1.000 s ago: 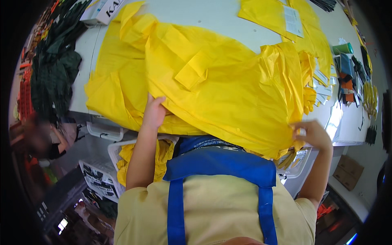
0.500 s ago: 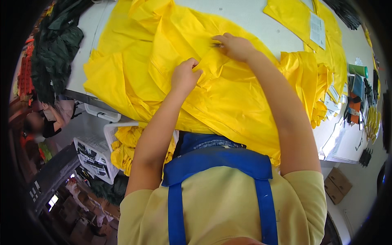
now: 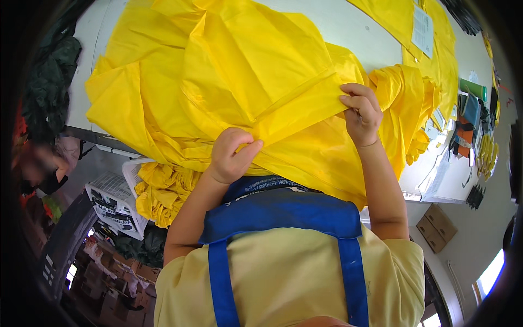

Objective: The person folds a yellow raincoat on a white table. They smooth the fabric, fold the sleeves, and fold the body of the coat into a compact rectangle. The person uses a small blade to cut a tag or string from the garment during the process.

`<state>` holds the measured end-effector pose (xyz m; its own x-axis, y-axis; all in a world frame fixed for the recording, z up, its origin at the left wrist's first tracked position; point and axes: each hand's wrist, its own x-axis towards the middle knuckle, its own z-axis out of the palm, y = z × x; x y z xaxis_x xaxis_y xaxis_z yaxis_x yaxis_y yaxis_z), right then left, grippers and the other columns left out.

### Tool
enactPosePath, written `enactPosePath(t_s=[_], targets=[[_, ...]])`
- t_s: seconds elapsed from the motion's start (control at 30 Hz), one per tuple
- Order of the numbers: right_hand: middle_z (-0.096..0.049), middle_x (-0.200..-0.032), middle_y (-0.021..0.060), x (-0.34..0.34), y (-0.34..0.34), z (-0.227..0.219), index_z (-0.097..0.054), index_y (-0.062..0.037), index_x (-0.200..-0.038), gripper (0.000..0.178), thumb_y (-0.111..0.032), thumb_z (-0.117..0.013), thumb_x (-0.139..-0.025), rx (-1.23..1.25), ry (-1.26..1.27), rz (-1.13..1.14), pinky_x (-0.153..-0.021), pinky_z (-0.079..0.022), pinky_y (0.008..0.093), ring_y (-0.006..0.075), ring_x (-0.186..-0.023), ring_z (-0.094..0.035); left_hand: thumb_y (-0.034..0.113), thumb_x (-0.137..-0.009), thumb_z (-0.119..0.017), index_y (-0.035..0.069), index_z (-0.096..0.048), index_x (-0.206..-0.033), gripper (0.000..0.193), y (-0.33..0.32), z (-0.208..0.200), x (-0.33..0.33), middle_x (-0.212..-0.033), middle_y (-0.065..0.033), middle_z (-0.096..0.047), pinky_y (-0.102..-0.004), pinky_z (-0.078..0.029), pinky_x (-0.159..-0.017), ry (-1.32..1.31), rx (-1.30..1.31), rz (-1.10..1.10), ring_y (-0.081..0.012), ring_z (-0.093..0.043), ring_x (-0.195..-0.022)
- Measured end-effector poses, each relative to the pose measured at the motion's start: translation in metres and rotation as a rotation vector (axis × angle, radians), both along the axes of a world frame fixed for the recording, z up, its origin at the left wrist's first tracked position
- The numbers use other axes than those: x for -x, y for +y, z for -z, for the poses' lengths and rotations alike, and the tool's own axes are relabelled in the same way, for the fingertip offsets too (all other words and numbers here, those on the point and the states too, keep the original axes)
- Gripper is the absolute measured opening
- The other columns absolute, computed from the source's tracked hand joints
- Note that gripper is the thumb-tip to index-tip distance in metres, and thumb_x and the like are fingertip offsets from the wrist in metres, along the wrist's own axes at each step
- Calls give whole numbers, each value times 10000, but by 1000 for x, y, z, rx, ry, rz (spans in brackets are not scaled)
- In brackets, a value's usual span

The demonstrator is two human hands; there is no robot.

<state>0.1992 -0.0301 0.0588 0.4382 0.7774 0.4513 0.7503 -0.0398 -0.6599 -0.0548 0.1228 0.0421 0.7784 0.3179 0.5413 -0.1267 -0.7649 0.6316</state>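
Observation:
A large piece of thin, shiny yellow fabric [image 3: 261, 54] with seams lies crumpled over the table and hangs past its near edge. My left hand [image 3: 234, 155] pinches a fold of it between thumb and fingers, close to my body. Farther right, my right hand [image 3: 362, 111] grips the same fabric at its edge, fingers bent over it. Between the hands a flat strip of the fabric is stretched, slanting up to the right. Something small and dark shows at my right palm, too little to make out.
More yellow pieces with a white printed paper [image 3: 422, 32] lie at the far right of the white table [image 3: 376, 35]. A crate [image 3: 114, 210] by a yellow fabric heap [image 3: 163, 193] stands below left. Dark green fabric [image 3: 46, 92] hangs left, near another person.
My hands have moved nearer to my body and farther apart, the right one to the right. The fabric strip between them is now drawn out. The view has shifted slightly.

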Motion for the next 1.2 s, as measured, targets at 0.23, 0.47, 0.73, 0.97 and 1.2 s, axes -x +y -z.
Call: enactPosePath(t_s=[0.23,0.47,0.73,0.97,1.2], targets=[[-607,-1012,118,2,-2,14,-574,-4,-861,332,245,-484,-661,-134,328,72,-696,-484,259,183,-877,-593,1,-652,-703,37,-670,-836,191,-9,-18,2,-817,-75,-545,-329,-435,-529,-42,10,60,-243,-548,-652],[-596,-903,44,-26,8,-22,-631,-23,-996,300,121,-498,-770,245,346,212,-602,-432,222,104,-712,-526,-20,-649,-703,40,-650,-861,226,1,-3,-1,-786,-87,-554,-340,-444,-543,135,32,-110,-258,-551,-651],[-644,-1036,75,21,63,-48,-635,-92,-1078,308,-207,-687,-797,423,202,-223,-627,-501,321,201,-709,-632,-48,-680,-679,35,-674,-850,189,-16,-10,-8,-787,-90,-549,-309,-452,-574,201,181,-1,-235,-560,-687],[-641,-944,53,43,48,-19,-654,-106,-955,293,-63,-696,-668,505,-206,-452,-578,-502,304,230,-690,-630,49,-836,-650,-3,-588,-987,172,-22,1,2,-914,-50,-553,-269,-490,-767,123,1157,-389,-157,-565,-818],[-640,-905,78,50,37,-41,-644,-65,-883,275,7,-673,-619,221,-92,-479,-559,-493,304,245,-676,-628,146,-906,-583,-12,-582,-1045,211,-2,-10,-21,-986,-80,-608,-287,-506,-801,231,1845,-354,-171,-598,-917]])
